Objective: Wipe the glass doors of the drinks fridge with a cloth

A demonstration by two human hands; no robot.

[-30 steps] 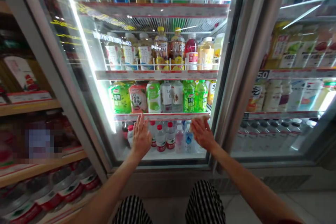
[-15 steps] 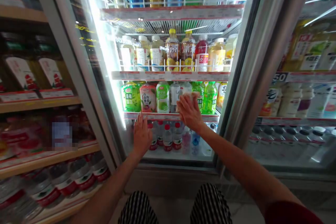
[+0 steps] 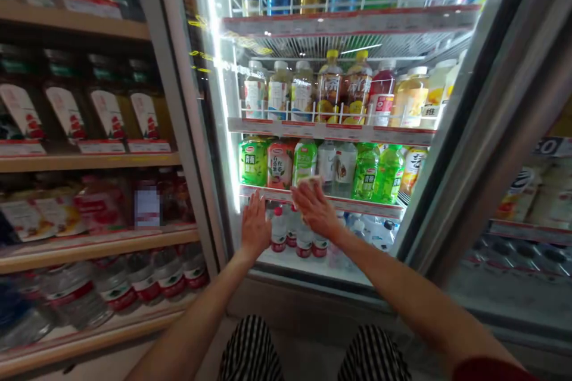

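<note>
My right hand [image 3: 315, 209] presses a pale cloth [image 3: 316, 181] against the glass door [image 3: 290, 264] of a lit drinks fridge. Only the cloth's edge shows past the fingers; the rest is hidden under the hand. To its left, my left hand [image 3: 256, 227] lies flat on the same glass, fingers stretched out, holding nothing. Behind the glass, a green-labelled bottle [image 3: 305, 159] and a red-pink bottle [image 3: 279, 164] stand on a shelf just above the hands. Red-capped water bottles [image 3: 278, 229] are partly hidden behind them.
Wooden shelves [image 3: 89, 162] with juice and water bottles stand at the left. A metal door frame [image 3: 478, 161] runs down the right side, with another fridge section beyond. My knees [image 3: 250, 348] in checked trousers are close below the door.
The view has turned left, so the fridge sits further right in the picture. My right hand has slid left and a little down across the glass with the cloth. My left hand remains flat.
</note>
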